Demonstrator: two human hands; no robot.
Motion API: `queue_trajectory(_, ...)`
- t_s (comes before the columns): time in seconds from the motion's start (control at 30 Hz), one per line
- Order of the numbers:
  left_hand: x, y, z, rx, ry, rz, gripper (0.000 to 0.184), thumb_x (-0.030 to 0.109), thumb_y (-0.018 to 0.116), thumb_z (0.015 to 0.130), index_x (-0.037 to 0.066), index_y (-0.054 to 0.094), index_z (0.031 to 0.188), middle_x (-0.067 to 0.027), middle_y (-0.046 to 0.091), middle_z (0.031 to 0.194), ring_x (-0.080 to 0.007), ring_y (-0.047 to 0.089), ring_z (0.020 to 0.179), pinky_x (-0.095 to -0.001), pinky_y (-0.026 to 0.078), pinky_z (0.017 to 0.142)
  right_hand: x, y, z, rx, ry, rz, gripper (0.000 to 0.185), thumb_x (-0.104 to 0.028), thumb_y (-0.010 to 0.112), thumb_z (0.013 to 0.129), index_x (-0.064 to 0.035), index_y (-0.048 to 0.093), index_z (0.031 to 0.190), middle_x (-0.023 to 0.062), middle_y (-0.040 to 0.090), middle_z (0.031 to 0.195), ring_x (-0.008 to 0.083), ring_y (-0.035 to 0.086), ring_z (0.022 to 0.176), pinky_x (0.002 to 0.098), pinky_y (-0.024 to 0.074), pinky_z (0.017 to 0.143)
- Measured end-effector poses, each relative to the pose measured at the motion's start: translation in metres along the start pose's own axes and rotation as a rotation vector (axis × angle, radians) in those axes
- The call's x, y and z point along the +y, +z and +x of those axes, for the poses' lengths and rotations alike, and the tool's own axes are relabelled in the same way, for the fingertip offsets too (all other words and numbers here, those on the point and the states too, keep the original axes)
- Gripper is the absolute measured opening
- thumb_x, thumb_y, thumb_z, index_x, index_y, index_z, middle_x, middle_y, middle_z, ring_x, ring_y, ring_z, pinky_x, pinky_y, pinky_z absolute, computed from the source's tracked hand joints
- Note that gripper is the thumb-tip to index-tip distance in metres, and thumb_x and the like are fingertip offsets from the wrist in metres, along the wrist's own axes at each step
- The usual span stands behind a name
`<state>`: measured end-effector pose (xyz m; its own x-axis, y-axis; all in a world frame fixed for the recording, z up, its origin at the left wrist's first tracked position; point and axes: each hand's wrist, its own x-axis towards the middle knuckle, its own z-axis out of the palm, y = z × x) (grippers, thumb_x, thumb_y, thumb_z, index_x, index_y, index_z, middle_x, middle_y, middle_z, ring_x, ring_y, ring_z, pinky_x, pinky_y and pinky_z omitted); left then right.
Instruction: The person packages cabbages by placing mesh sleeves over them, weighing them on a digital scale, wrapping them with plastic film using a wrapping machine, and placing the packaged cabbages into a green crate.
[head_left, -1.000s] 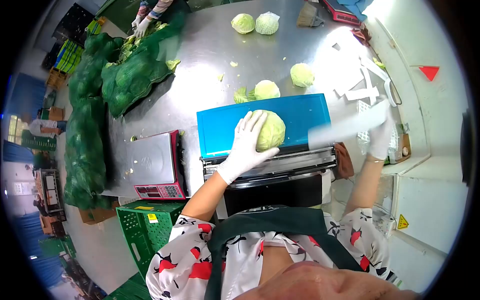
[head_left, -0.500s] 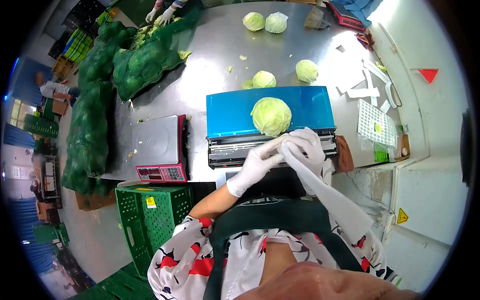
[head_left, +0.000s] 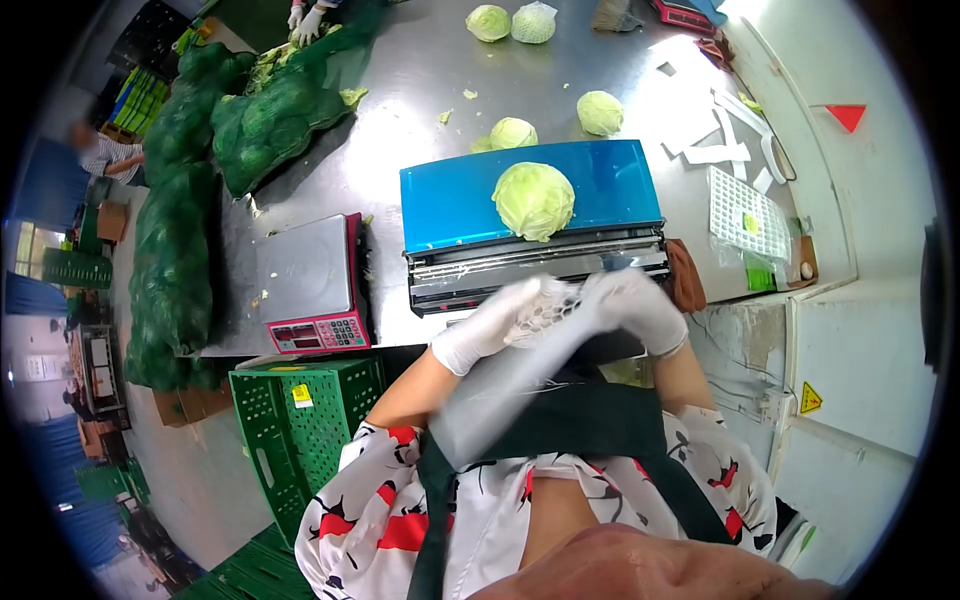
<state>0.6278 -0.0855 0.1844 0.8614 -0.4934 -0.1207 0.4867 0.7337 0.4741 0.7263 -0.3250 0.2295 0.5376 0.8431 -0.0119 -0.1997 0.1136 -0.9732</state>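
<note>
A white foam mesh sleeve [head_left: 545, 326] is stretched between my two gloved hands, its net pattern showing near the fingers and its long tail blurred below. My left hand [head_left: 492, 326] grips one side of it. On the other side my right hand [head_left: 643, 311] is closed round the sleeve, partly smeared by motion. Just beyond my hands a green cabbage [head_left: 535, 201] rests on the blue top of a machine [head_left: 440, 205], touched by neither hand.
Left of the machine stands a scale [head_left: 308, 275]; below it is a green crate [head_left: 300, 420]. More cabbages [head_left: 600, 113] lie behind. Full green net sacks [head_left: 172, 270] line the left edge. Foam strips [head_left: 716, 153] lie right. A co-worker's gloved hands [head_left: 308, 24] are at the far left.
My hands have moved apart and the sleeve is spread between them, showing its mesh. Its tail has swung from the right to the left. The view has shifted slightly.
</note>
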Motion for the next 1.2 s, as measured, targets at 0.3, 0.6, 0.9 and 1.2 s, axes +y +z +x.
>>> queue_trajectory(0.3,0.004,-0.001,-0.015,0.156,0.235,0.407,0.037,0.029,0.056,0.1,-0.004,0.069,0.109,-0.0155,0.072,0.103,-0.0235,0.07,0.092,-0.0365,0.054,0.079,0.05,-0.015,-0.029,0.208,0.231,0.265,0.021,-0.018,0.054,0.097,-0.0001,0.063,0.093,0.0007,0.061,0.086,0.0084,0.055,0.079,0.023,0.0439,0.073)
queue_trajectory(0.6,0.01,-0.037,-0.026,0.692,0.221,0.735,0.045,0.032,0.048,0.104,0.0,0.074,0.087,-0.004,0.071,0.079,-0.0075,0.061,0.066,-0.023,0.046,0.061,0.05,0.008,0.027,0.593,0.024,-0.463,0.042,-0.016,0.075,0.086,0.0013,0.06,0.121,0.0091,0.064,0.114,0.0148,0.06,0.105,0.0289,0.0482,0.091)
queue_trajectory(0.9,0.104,-0.026,-0.071,0.974,0.676,1.073,0.008,0.006,0.067,0.091,0.001,0.064,0.086,0.0005,0.064,0.084,-0.0071,0.057,0.081,-0.0221,0.045,0.073,0.045,-0.02,0.128,0.457,-0.022,-1.188,0.118,-0.047,0.087,0.065,0.004,0.024,0.151,0.0321,0.027,0.152,0.0467,0.03,0.141,0.0494,0.0302,0.116)
queue_trajectory(1.2,0.157,-0.049,-0.042,1.105,0.383,2.24,0.057,0.019,0.076,0.083,0.007,0.053,0.134,-0.0186,0.063,0.127,-0.0358,0.066,0.108,-0.0422,0.052,0.089,0.047,-0.093,0.158,0.53,0.075,0.166,0.082,-0.052,0.077,0.079,0.0073,0.052,0.13,0.0204,0.064,0.121,0.025,0.067,0.109,0.0375,0.056,0.089)
